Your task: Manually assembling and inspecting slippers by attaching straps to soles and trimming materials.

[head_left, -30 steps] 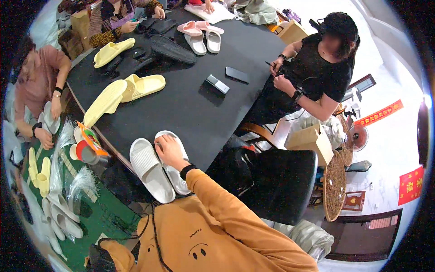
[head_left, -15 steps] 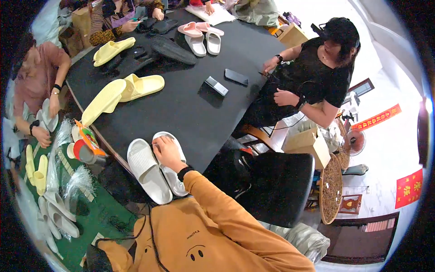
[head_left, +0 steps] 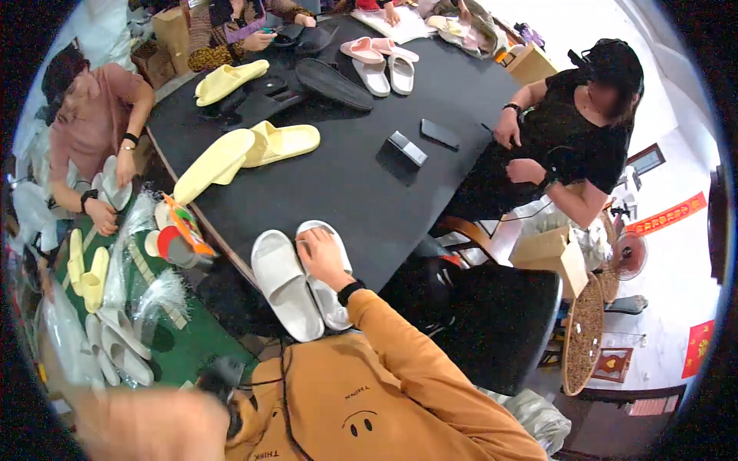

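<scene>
A pair of light grey slide sandals lies side by side at the table's near edge. The left slide (head_left: 290,288) shows its ribbed strap and sole. My right hand (head_left: 321,255) is over the other slide (head_left: 340,313), fingers bent over its front part, thumb toward the left slide; the palm hides most of its strap. My left hand (head_left: 150,424) is a blurred shape at the lower left, above the green floor, its fingers smeared by motion.
On the dark table (head_left: 338,180) lie yellow slides (head_left: 215,165), black slides (head_left: 334,83), pink and white slides (head_left: 377,77), a phone (head_left: 440,134) and a small silver box (head_left: 407,148). People sit around it. An orange packet and cups (head_left: 181,242) stand at the left edge; a black chair (head_left: 500,323) is right.
My left hand has come into view at the lower left. My right hand stays over the same slide. The whole view has shifted, so the table appears farther right.
</scene>
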Motion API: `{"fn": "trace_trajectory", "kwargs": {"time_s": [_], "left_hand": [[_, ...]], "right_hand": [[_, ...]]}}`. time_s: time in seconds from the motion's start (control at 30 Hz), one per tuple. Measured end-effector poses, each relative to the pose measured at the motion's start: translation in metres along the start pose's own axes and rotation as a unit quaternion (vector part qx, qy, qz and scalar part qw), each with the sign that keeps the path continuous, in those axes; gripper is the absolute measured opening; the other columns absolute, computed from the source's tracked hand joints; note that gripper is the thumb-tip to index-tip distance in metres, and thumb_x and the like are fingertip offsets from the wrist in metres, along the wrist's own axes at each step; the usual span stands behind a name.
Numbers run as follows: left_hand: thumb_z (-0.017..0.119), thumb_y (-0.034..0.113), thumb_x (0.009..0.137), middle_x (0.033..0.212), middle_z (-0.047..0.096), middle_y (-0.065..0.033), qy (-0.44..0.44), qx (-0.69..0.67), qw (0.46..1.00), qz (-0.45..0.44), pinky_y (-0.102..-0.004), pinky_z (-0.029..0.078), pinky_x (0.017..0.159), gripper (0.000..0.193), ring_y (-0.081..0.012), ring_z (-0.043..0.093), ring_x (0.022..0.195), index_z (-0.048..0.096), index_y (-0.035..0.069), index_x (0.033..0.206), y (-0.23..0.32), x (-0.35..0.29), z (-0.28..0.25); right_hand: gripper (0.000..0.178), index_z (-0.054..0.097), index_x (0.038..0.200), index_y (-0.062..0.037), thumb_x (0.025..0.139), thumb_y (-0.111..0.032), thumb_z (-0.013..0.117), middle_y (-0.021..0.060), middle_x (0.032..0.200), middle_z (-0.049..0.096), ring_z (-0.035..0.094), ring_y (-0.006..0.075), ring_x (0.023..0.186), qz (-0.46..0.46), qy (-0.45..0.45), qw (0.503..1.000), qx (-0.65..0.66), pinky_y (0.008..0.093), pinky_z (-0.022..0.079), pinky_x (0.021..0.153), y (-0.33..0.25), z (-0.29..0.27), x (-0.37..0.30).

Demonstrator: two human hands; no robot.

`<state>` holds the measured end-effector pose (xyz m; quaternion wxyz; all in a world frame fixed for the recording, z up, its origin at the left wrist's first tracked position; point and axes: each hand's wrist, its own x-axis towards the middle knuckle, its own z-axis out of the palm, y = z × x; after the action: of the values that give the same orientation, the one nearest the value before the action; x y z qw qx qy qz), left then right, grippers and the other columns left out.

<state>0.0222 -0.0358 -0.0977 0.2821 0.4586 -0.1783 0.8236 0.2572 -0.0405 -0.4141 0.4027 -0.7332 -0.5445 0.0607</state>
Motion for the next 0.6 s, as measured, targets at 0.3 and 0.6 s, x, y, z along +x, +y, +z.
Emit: {"fn": "trace_trajectory", "kwargs": {"time_s": [0.3,0.6], "left_hand": [[0.052,0.025,0.096,0.103,0.056,-0.0033,0.138,0.187,0.739,-0.632,-0.0273,0.047,0.075,0.021,-0.0096,0.054,0.078,0.056,0.007,0.106,-0.178,-0.187,-0.093],[0.061,0.023,0.086,0.115,0.047,-0.0066,0.359,0.144,0.588,-0.711,-0.0365,0.051,0.079,0.035,-0.0257,0.055,0.095,0.046,0.007,0.114,-0.228,-0.264,-0.186]], "right_hand": [[0.014,0.061,0.093,-0.0073,0.084,-0.016,0.055,0.0106,0.093,0.06,0.057,0.0308,0.094,0.028,-0.003,0.999,-0.03,0.0434,0.042,0.084,0.018,-0.013,-0.003],[0.014,0.06,0.094,-0.0079,0.084,-0.015,0.054,0.0129,0.095,0.059,0.056,0.0331,0.096,0.03,-0.026,0.999,-0.001,0.0451,0.043,0.085,0.021,-0.009,-0.002]]}}
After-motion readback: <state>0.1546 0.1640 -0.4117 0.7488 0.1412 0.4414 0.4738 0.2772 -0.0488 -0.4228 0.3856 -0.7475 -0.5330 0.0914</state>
